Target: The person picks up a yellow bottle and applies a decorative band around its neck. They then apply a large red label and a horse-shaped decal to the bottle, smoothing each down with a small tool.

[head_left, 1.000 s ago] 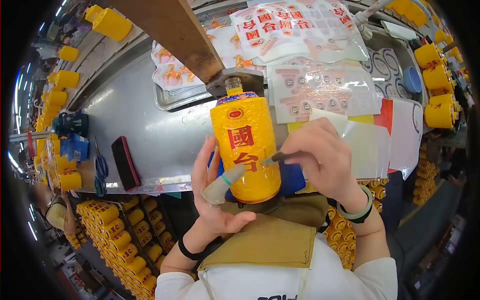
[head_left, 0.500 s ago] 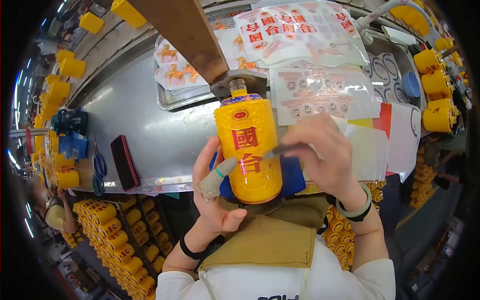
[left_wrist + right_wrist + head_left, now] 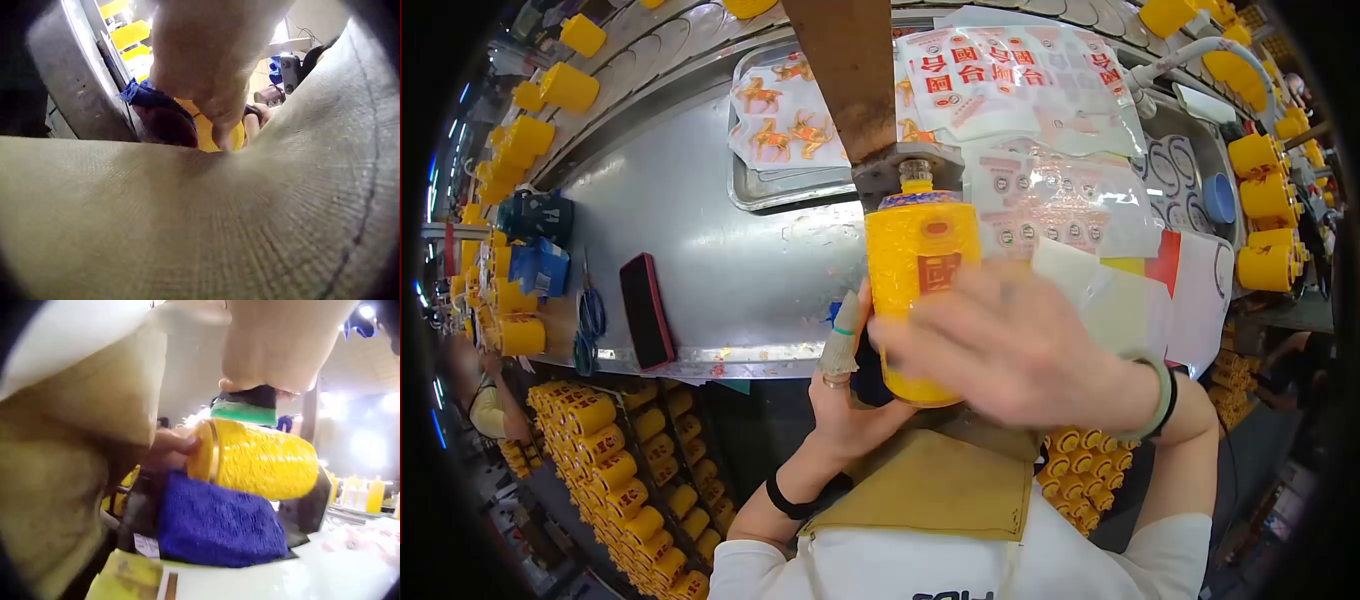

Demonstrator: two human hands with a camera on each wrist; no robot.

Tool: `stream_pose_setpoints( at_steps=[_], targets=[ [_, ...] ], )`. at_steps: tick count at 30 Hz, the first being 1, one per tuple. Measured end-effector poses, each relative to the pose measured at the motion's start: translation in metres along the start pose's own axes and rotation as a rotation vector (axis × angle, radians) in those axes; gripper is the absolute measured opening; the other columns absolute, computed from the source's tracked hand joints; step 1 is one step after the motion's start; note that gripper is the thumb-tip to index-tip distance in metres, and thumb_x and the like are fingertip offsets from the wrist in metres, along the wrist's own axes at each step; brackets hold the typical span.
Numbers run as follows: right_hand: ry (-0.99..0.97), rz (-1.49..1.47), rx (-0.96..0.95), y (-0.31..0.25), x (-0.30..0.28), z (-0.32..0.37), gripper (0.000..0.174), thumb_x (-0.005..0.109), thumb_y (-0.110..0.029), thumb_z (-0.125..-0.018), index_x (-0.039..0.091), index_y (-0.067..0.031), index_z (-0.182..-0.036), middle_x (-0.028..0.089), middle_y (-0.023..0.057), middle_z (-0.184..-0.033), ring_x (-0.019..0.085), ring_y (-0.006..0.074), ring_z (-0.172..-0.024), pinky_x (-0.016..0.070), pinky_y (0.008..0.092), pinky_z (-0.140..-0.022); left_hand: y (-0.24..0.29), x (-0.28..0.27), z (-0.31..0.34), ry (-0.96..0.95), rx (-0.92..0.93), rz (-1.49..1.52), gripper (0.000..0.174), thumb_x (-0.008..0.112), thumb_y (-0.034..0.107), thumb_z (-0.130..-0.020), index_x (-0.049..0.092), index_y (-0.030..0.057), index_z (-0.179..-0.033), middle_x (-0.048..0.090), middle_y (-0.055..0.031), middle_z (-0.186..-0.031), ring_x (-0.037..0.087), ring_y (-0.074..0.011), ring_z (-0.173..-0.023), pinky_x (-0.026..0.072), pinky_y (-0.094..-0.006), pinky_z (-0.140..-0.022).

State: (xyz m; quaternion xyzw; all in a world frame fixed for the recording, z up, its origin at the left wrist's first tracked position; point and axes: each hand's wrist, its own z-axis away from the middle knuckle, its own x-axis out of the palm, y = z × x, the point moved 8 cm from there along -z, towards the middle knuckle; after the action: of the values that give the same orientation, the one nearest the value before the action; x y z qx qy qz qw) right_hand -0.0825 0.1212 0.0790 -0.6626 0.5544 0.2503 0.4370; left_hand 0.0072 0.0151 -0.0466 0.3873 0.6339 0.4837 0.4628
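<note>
A yellow textured bottle (image 3: 893, 255) with red lettering lies with its neck against a metal holder (image 3: 908, 165). My left hand (image 3: 847, 415) holds it at the base and left side, thumb on the base. A grey fabric sleeve with a green band covers one left finger (image 3: 840, 340). My right hand (image 3: 1005, 345), blurred, reaches across the bottle's front and hides the lower character. In the right wrist view it pinches a black scraper (image 3: 250, 403) with a green edge, right at the bottle's upper surface. Below the bottle sits a blue cloth pad (image 3: 219, 522).
A wooden beam (image 3: 845, 80) runs to the holder. Sticker sheets (image 3: 1020, 80) and a tray (image 3: 745, 190) of horse decals lie behind. A phone (image 3: 646, 310) and scissors (image 3: 588, 320) lie left on the metal table (image 3: 670, 230). Stacked yellow bottles (image 3: 610, 470) stand below left.
The bottle has turned, its lettering shifting toward its right side. My right hand has swept left across its front. The whole scene has shifted in the head view.
</note>
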Motion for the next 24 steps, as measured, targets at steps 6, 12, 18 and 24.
stream_pose_setpoints(
  at_steps=[6,12,18,24],
  targets=[
    [0.173,0.355,-0.090,0.065,-0.018,-0.031,0.029,0.077,-0.020,-0.080,0.073,-0.0094,-0.106,0.071,0.0024,-0.102,0.063,0.0195,-0.088,0.0482,0.0382,-0.073,0.024,-0.004,-0.005,0.092,0.196,-0.041,0.108,0.094,0.010,-0.073,0.029,-0.0049,-0.159,0.044,-0.0247,-0.159,0.051,-0.0333,-0.143,0.0412,-0.0420,-0.117],
    [0.122,-0.072,-0.224,-0.013,-0.001,0.036,0.023,0.074,-0.012,-0.084,0.074,-0.0177,-0.106,0.071,-0.0038,-0.107,0.062,0.0154,-0.076,0.0480,0.0389,-0.062,-0.008,-0.001,-0.002,0.041,-0.142,0.072,0.105,0.093,0.012,-0.073,0.033,-0.0052,-0.158,0.049,-0.0244,-0.155,0.052,-0.0313,-0.142,0.0409,-0.0414,-0.117],
    [0.391,0.069,0.287,0.087,-0.021,0.030,0.033,0.076,-0.005,-0.087,0.065,-0.0057,-0.118,0.067,0.0095,-0.097,0.066,0.0272,-0.083,0.0514,0.0379,-0.071,0.017,-0.002,-0.002,0.032,0.138,-0.118,0.104,0.092,0.011,-0.074,0.033,-0.0056,-0.157,0.050,-0.0241,-0.153,0.052,-0.0322,-0.141,0.0385,-0.0413,-0.118],
    [0.305,-0.658,0.869,0.118,-0.002,0.076,0.026,0.059,-0.003,-0.099,0.060,-0.0015,-0.125,0.065,0.0095,-0.109,0.063,0.0201,-0.101,0.0506,0.0349,-0.091,0.019,0.002,0.000,0.066,0.090,-0.144,0.105,0.094,0.011,-0.072,0.036,-0.0056,-0.157,0.051,-0.0226,-0.153,0.054,-0.0314,-0.139,0.0394,-0.0417,-0.118]
  ],
)
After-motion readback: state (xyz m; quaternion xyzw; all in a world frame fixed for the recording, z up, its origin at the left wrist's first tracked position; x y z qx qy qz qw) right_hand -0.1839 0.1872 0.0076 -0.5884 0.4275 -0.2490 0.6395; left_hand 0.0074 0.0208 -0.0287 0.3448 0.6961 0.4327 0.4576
